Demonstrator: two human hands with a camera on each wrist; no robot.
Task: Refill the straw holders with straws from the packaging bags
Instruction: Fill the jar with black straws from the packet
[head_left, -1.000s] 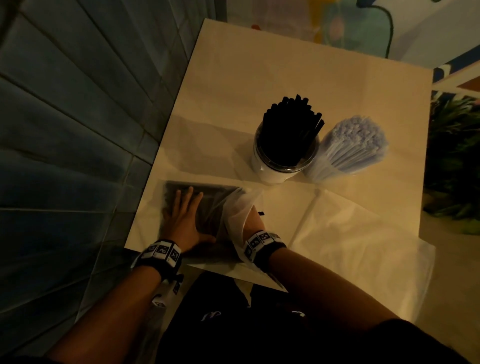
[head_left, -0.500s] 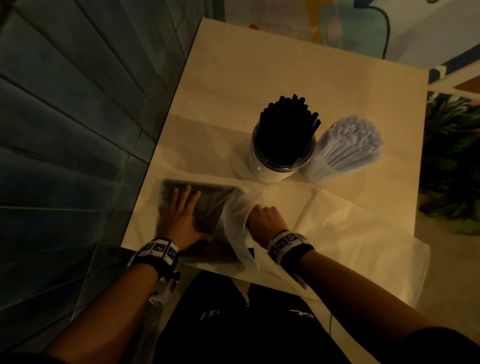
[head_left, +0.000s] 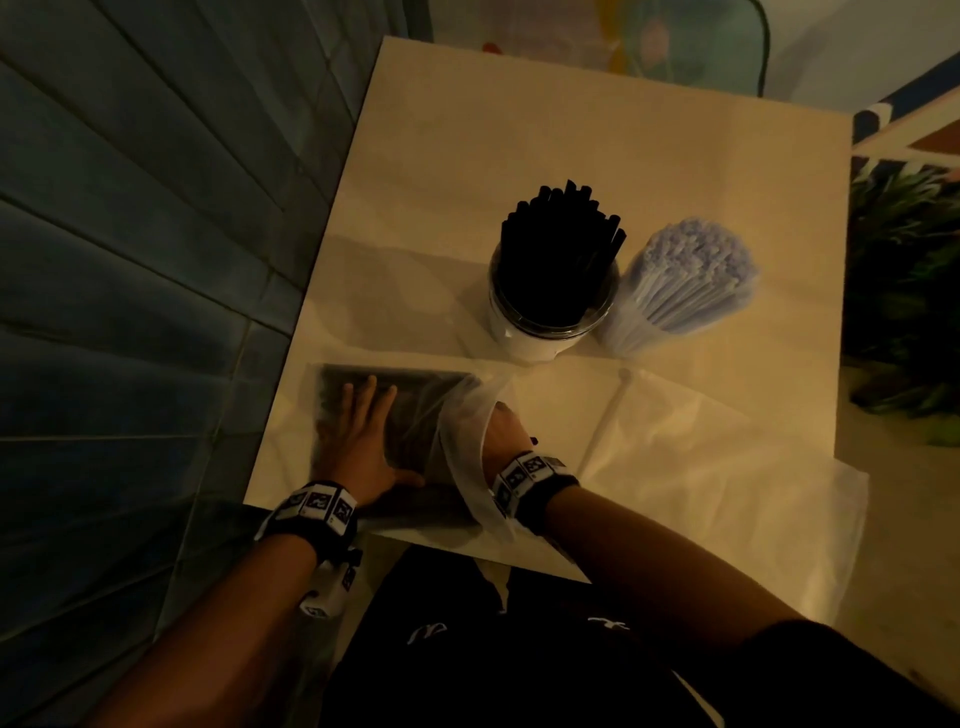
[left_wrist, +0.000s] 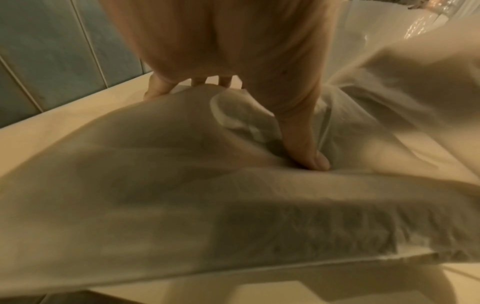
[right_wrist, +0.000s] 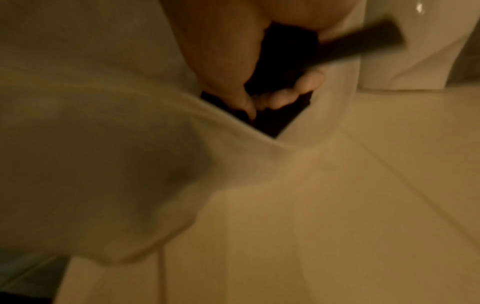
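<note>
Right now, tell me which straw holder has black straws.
The white cup, left of the pale straw bundle and nearer the wall; its straws are black.

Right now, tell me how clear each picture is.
Head view: dim, warm light, fairly sharp; black straws read as a dark mass. Left wrist view: soft, bag smeared under the left hand. Right wrist view: heavily blurred; right hand barely readable.

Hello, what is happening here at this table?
A person is refilling straw holders. The left hand presses flat on a bag of black straws on the table. The right hand, at the bag's mouth, grips a bunch of black straws. The holder behind already looks full.
</note>
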